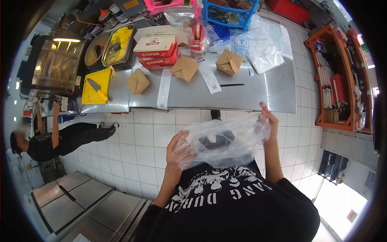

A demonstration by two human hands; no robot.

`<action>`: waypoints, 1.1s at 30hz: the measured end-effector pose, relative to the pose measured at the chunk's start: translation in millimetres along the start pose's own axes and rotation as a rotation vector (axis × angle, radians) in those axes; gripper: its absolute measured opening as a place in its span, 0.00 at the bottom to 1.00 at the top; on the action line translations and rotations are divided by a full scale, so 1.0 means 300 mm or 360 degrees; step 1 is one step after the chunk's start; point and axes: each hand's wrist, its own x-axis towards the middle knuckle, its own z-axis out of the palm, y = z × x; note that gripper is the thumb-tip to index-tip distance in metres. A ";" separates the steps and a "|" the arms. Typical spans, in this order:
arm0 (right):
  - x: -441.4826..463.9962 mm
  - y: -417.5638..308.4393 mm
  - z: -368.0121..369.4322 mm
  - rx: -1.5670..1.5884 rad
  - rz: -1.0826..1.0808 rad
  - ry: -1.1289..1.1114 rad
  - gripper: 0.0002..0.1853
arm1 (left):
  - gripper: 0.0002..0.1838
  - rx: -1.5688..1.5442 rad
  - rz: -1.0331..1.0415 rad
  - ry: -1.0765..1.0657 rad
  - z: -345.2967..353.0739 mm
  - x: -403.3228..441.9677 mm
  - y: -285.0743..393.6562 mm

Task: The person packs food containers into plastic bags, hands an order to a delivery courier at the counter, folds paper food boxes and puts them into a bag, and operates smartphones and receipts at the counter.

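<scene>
Left hand [173, 151] and right hand [272, 124] are grasping the bag [246, 131] at opposite ends; it's stretching between them, long axis running left-right. Right hand is sitting nearer the table [276, 94]; the nearest box [229, 63] is lying ahead-left of it.

On my feed I distinguish: plastic bag [254, 131], colourless; boxes [184, 69], plain brown; cartons [155, 47], red and white; cutting board [89, 96], yellow; tabletop [274, 90], silver-grey; shirt [229, 218], black with white print.
</scene>
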 end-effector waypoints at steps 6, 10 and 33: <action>0.281 -0.215 0.353 -0.2605 -0.0765 -0.0025 0.09 | 0.15 -0.0392 -0.0319 -0.0296 0.056 0.284 -0.013; 0.431 0.109 0.030 -0.2809 0.0193 -0.0864 0.19 | 0.14 -0.0243 -0.0172 -0.0149 0.185 0.333 -0.015; 0.829 -0.171 0.302 -0.2792 -0.0027 -0.0483 0.52 | 0.09 0.0736 0.0221 0.0625 0.080 0.531 0.092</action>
